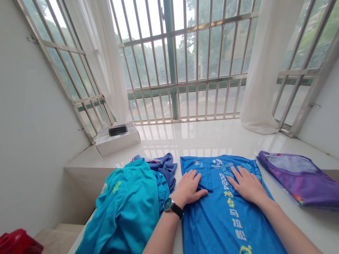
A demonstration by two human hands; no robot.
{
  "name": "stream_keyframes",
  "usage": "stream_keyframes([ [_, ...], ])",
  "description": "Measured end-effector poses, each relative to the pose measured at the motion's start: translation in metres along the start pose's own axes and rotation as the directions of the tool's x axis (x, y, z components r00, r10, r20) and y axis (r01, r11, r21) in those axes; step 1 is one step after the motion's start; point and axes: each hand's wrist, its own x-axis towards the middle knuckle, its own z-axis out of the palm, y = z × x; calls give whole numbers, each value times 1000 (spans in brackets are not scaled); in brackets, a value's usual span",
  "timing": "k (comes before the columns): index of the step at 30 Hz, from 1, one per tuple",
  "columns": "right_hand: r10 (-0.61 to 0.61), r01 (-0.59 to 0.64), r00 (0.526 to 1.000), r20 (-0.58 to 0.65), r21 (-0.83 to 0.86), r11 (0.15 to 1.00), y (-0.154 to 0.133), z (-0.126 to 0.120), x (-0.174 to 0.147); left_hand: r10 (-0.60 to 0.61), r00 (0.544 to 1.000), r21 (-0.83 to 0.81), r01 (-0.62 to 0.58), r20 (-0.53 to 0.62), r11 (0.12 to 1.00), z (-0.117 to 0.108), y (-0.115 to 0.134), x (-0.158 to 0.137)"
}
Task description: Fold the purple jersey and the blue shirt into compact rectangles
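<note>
Head view showed the blue shirt laid flat on the white bench, straight in front of the person, its long axis running away from the body toward the window, and both hands already on it, so that the cloth lay directly beneath each grip rather than off to one side. The left hand rested near the shirt's left edge, over a flap of cloth folded inward; the right hand rested toward the right edge. Each grip was spread, palm down and fingers loosely apart, pinching nothing. Both sets of fingers pointed away from the person and slanted a little inward, with the printed lettering running lengthwise between them. Neither hand was clearly nearer to the far hem, which lay just beyond the fingertips; the left was the nearer to the folded flap. Past the left wrist, with its watch, a loose teal garment was heaped close beside the shirt, while a purple garment lay off the shirt's right side, slanting away from its long axis, touched by neither hand.
</note>
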Motion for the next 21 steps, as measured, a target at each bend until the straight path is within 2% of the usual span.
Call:
stream_keyframes([
  [4, 4, -5, 1000, 7, 8, 1000, 0, -1, 0, 99, 995, -18, -99, -11, 995, -13, -2, -2],
  [8, 3, -3, 1000, 4, 12, 1000, 0, 0, 0, 127, 992, 18, -127, -27, 992, -15, 0, -3],
  [14, -1, 1, 1000, -3, 1, 1000, 1, 2, 1, 66, 994, 97, -57, -91, 994, -8, 8, -3],
  [21, -6, 6, 1000, -18, 3, 1000, 1, 3, 1, -82, 991, 64, 89, -107, 994, 4, 7, 0],
])
